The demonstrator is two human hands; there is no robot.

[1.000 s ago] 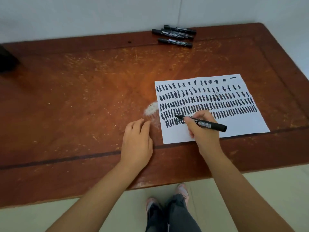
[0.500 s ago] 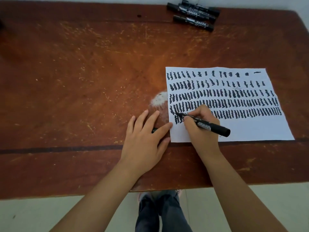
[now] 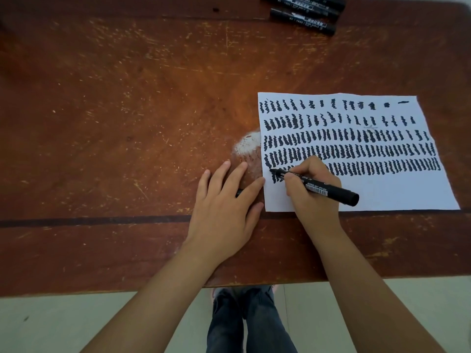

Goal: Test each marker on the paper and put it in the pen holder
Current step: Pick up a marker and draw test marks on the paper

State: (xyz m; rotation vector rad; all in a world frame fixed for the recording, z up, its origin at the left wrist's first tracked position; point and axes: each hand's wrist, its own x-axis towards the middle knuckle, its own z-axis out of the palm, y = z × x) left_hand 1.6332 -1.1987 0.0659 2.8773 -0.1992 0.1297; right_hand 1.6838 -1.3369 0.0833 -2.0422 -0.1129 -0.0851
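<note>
Vs 1 s ago, the left hand (image 3: 224,212) has slid fwd and right across the counter (image 3: 114,123): fingers now spread flat, index tip touching the paper's (image 3: 382,194) left edge, w/ a small black bit showing under them, prob the marker's cap but can't tell. The marker (image 3: 321,187) in the right hand (image 3: 312,192) has its tip further left, now at the start of the short bottom row of marks. Camera has tilted down and closer: the spare markers (image 3: 303,11) sit cut off at the top edge, wall gone from view.
</note>
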